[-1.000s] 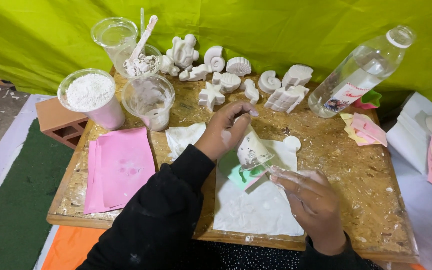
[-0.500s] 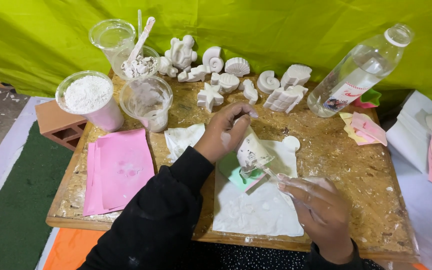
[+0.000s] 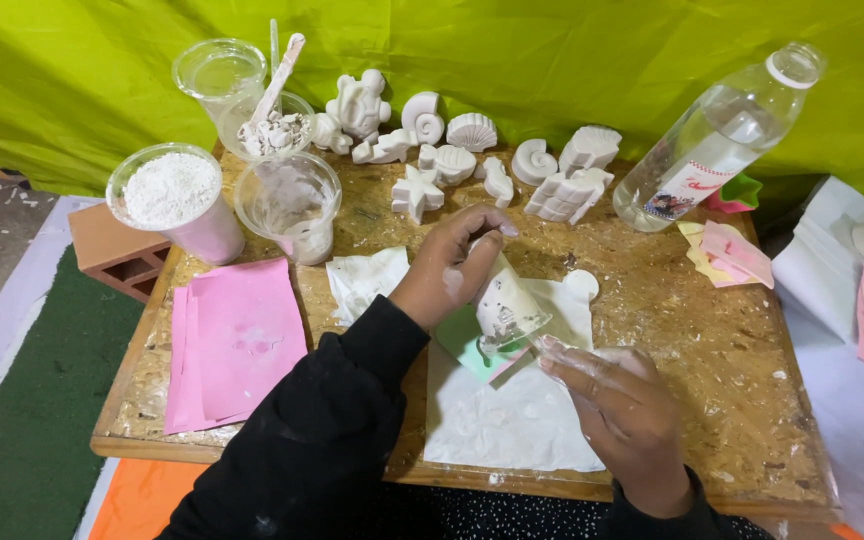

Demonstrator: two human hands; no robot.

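My right hand point(image 3: 617, 400) sits nearest me, fingers curled shut on a thin tool I can barely make out, tip at the mold point(image 3: 505, 312). Left hand point(image 3: 449, 268) is clamped on that mold, which is white on a green base, tilted, long axis running up-left over the white paper point(image 3: 512, 425) mid-table point(image 3: 732, 380). Pink sheets point(image 3: 232, 340) lie left. Further back are a clear cup point(image 3: 289, 203) and powder cup point(image 3: 174, 198), then plaster shell casts point(image 3: 472, 150) and a leaning clear bottle point(image 3: 717, 140) with a white-and-red label.
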